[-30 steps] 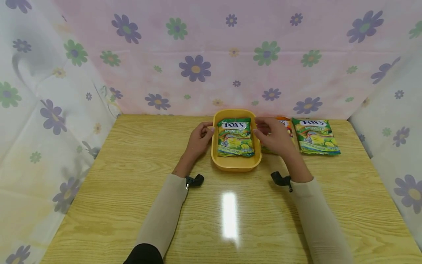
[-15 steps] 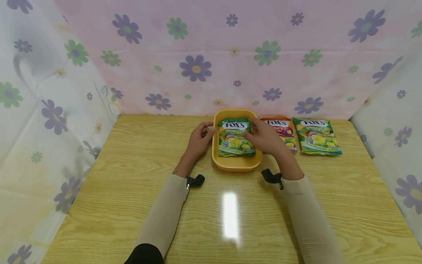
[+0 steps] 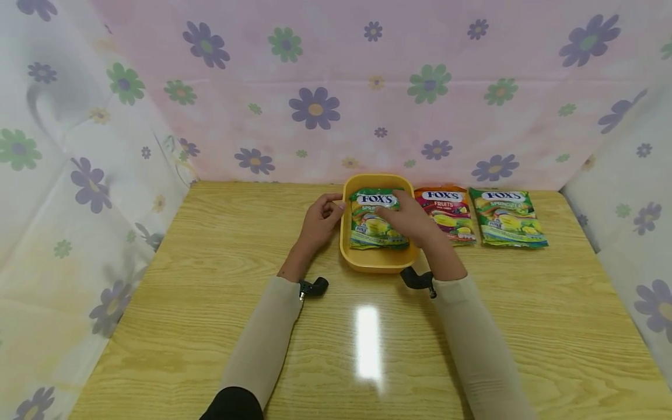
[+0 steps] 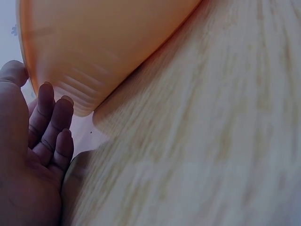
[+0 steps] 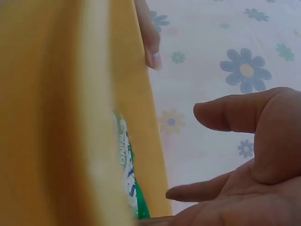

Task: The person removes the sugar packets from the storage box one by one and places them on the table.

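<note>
A yellow plastic tub (image 3: 367, 260) stands at the back middle of the table, with a green FOX'S Spring Tea candy bag (image 3: 370, 226) lying face up inside. My left hand (image 3: 318, 224) rests at the tub's left side. Its thumb is at the rim and its other fingers are loosely bent beside the outer wall, as the left wrist view shows. Over the tub's right rim reaches my right hand (image 3: 415, 219), covering the bag's upper right part. In the right wrist view its thumb and fingers (image 5: 200, 190) spread apart above the tub.
Right of the tub, a red FOX'S Fruits candy bag (image 3: 447, 211) lies beside another green FOX'S Spring Tea bag (image 3: 508, 219). A flowered cloth (image 3: 252, 99) hangs behind and at both sides of the wooden table (image 3: 236, 227).
My right hand has moved left from the tub's right rim to over the green bag, uncovering the red bag. The left hand stays at the tub's left side.
</note>
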`<act>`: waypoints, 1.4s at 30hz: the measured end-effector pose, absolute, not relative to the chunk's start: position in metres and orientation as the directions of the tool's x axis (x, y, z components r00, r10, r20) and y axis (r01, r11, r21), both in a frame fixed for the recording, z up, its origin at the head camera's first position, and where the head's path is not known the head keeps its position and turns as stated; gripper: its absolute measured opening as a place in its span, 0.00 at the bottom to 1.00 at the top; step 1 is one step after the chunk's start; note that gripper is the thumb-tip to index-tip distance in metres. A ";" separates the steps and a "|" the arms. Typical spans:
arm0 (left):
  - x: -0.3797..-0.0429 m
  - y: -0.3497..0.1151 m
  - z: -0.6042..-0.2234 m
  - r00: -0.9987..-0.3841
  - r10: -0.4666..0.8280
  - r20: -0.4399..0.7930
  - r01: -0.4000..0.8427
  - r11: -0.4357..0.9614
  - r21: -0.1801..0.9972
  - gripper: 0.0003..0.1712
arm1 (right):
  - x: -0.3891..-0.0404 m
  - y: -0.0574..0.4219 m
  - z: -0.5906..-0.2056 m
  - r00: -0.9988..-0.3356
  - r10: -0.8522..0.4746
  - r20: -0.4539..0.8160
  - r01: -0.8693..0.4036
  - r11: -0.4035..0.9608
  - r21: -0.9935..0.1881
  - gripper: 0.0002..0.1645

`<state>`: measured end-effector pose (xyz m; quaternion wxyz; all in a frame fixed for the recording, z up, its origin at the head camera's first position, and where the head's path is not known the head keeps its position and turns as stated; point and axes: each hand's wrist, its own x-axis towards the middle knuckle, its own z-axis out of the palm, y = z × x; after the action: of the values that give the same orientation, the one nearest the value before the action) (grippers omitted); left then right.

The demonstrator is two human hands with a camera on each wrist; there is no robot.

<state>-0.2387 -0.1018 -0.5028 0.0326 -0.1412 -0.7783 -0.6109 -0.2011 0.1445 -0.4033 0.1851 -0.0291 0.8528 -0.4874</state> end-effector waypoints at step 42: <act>-0.239 -0.098 -0.503 -0.961 0.177 0.210 0.245 0.207 0.947 0.20 | -0.209 0.138 -0.418 -0.917 -0.144 -0.373 0.310 0.332 -0.891 0.41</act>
<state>-0.2392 -0.0981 -0.5031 0.0275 -0.1360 -0.7764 -0.6147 -0.2088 0.1380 -0.4175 0.1973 0.0526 0.7920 -0.5754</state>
